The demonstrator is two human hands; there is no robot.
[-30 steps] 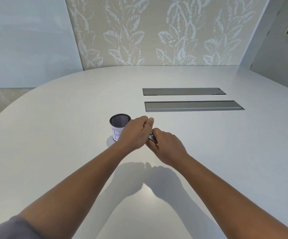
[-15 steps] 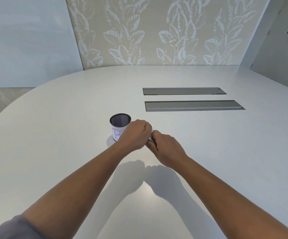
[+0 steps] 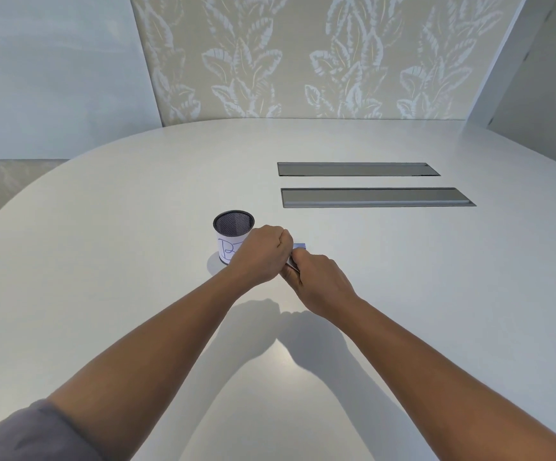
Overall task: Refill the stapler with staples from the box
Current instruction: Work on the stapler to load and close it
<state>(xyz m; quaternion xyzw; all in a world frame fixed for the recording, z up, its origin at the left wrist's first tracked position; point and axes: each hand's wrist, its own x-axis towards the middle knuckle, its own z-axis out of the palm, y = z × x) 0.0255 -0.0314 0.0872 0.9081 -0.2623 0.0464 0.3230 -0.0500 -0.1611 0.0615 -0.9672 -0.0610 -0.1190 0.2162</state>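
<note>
My two hands meet at the middle of the white table point(image 3: 403, 294). My right hand point(image 3: 320, 281) grips a slim metallic stapler point(image 3: 291, 266), of which only a short silver strip shows between the hands. My left hand point(image 3: 260, 257) is curled into a fist over the stapler's far end, and what its fingers pinch is hidden. Just beyond the knuckles a small bluish-purple staple box point(image 3: 300, 245) peeks out on the table.
A black mesh cup point(image 3: 233, 227) with a white paper label stands right behind my left hand, touching distance away. Two long grey cable hatches point(image 3: 376, 197) lie flush in the table further back and to the right.
My left thumb and forefinger, stretched out a second ago, have curled into a fist. Both hands stay over the stapler. The corner of the staple box has come into sight.
</note>
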